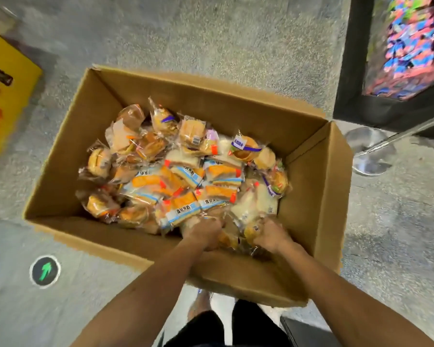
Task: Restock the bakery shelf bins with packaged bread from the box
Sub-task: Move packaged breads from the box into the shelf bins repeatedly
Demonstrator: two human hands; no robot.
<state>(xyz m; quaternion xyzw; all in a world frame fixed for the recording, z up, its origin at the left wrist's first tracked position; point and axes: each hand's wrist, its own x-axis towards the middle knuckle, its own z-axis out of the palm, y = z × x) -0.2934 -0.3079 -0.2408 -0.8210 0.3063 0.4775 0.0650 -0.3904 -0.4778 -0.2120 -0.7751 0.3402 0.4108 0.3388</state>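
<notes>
Grey concrete floor point(211, 33) lay open all round the cardboard box point(68, 159), widest toward 12 o'clock. A black-framed bin point(353, 71) of bright packets stood at 2 o'clock, close to the box's far right corner. A yellow carton point(8, 101) sat at 9 o'clock, apart from the box. A chrome stanchion base point(368, 151) was just beside the right wall at 3 o'clock, and a green arrow sticker point(45, 271) lay at 8 o'clock. The flaps stood open, and packaged bread point(176, 181) was heaped across the box's bottom. At its 6 o'clock side, against the near wall, the left hand point(204, 234) and right hand point(271, 236) reached in side by side, each with its fingers curled into the wrappers, gripping packets there.
</notes>
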